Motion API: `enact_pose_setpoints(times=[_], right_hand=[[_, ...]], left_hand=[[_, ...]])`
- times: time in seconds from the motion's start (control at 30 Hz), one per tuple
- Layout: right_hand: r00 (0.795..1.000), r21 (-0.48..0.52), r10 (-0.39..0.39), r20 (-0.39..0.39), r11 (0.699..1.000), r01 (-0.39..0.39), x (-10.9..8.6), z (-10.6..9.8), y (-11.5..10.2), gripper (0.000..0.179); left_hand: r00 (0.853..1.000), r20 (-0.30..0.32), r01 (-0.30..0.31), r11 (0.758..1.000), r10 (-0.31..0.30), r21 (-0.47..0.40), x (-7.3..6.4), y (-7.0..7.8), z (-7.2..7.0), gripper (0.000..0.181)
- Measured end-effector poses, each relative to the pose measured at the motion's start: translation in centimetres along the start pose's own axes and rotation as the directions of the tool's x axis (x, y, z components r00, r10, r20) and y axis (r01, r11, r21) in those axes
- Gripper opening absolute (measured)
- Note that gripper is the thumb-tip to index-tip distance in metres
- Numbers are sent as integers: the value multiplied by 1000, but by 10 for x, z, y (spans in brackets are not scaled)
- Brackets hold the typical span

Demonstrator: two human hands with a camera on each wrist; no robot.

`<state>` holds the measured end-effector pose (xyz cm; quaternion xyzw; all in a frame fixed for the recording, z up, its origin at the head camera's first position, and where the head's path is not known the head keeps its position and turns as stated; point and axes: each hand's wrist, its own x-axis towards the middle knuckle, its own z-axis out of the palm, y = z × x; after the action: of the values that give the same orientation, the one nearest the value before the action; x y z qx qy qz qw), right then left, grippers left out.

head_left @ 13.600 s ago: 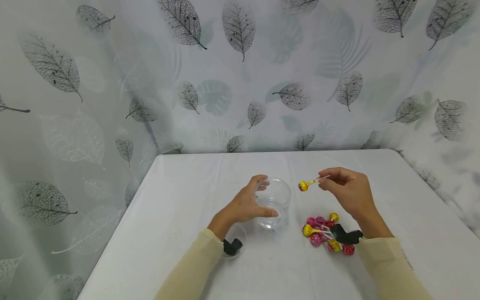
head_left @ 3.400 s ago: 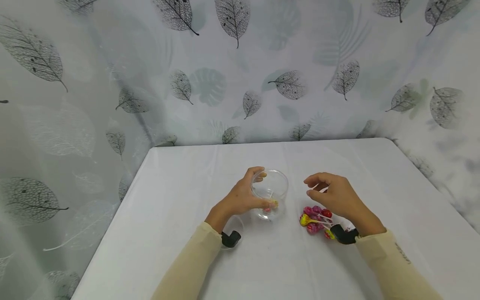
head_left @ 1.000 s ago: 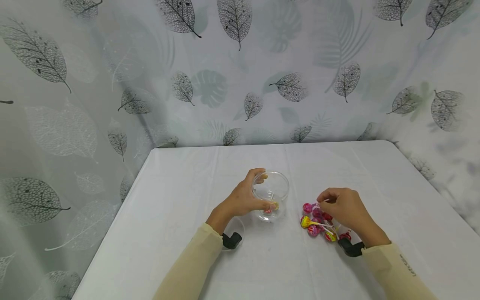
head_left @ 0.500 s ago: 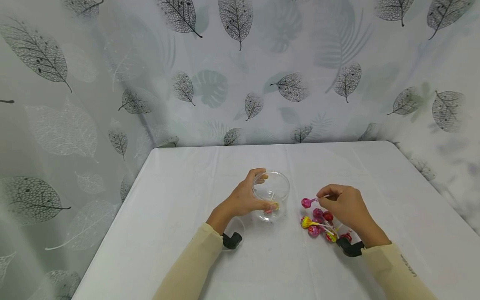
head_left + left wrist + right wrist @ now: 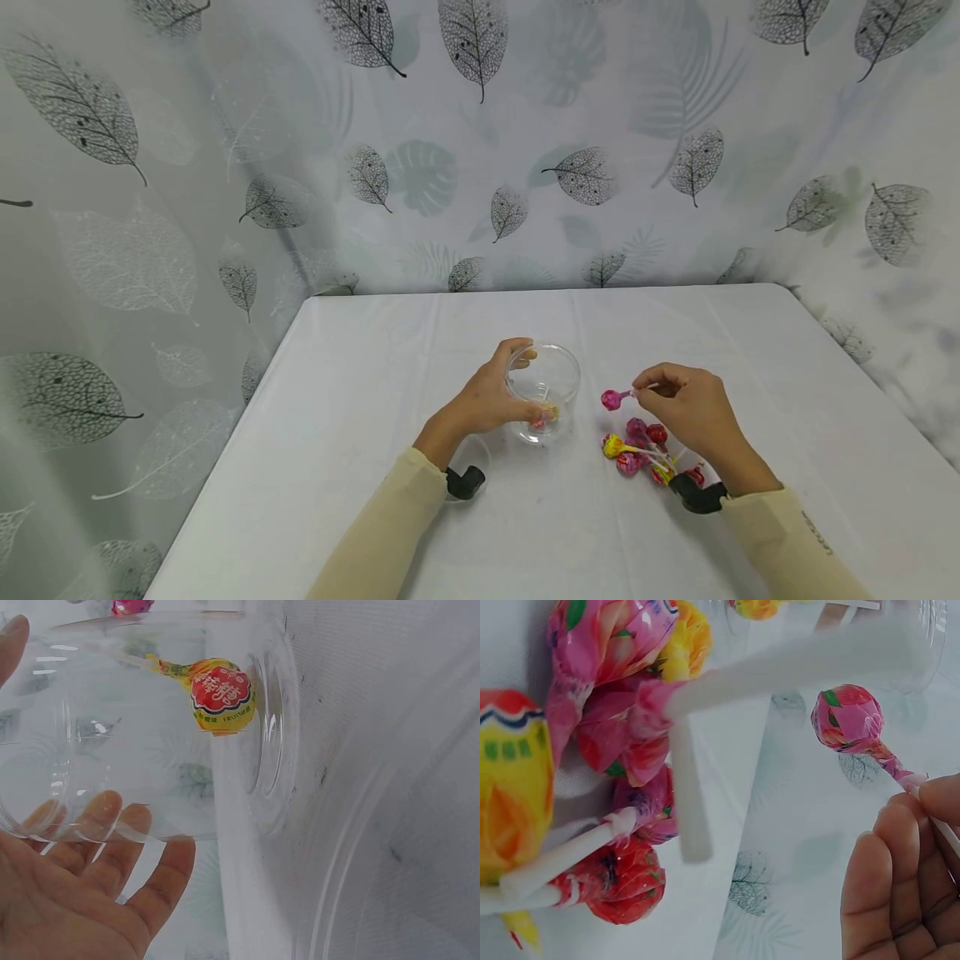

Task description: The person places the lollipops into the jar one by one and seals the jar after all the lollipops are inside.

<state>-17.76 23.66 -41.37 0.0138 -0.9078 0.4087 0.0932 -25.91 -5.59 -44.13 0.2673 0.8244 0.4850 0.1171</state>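
The left hand point(image 5: 486, 398) is gripping the clear jar point(image 5: 557, 385) from its left side, thumb on the near wall and fingers round the far one, likely so that the jar is staying steady while its mouth is facing up, free of the palm. The jar is standing roughly upright over the table point(image 5: 375, 358); whether its base is touching the cloth is hard to tell. Inside, a yellow lollipop point(image 5: 223, 697) is lying head down near the base, its stick pointing toward the mouth, probably because the ball is the heavier end.

The right hand point(image 5: 688, 402) is pinching a pink lollipop point(image 5: 612, 400) by its stick, thumb and forefinger closing just below the twisted wrapper, which is presumably keeping the ball in control and leading toward the jar. This lollipop is hanging clear of the pile point(image 5: 636, 446), between it and the jar. The pile is lying just below the right hand, seemingly for a short reach, its sticks crossing. A clear round piece point(image 5: 474, 450), perhaps a lid, is lying partly under the left wrist, out of the way.
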Motion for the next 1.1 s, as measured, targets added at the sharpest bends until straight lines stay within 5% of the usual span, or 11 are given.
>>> enact_pose_setpoints(times=[1.1], right_hand=[[975,88,-108,-196,988,127,4,3,-14,7]], left_hand=[[1000,5,3,1000,-3,-20,0,-1,0,106]])
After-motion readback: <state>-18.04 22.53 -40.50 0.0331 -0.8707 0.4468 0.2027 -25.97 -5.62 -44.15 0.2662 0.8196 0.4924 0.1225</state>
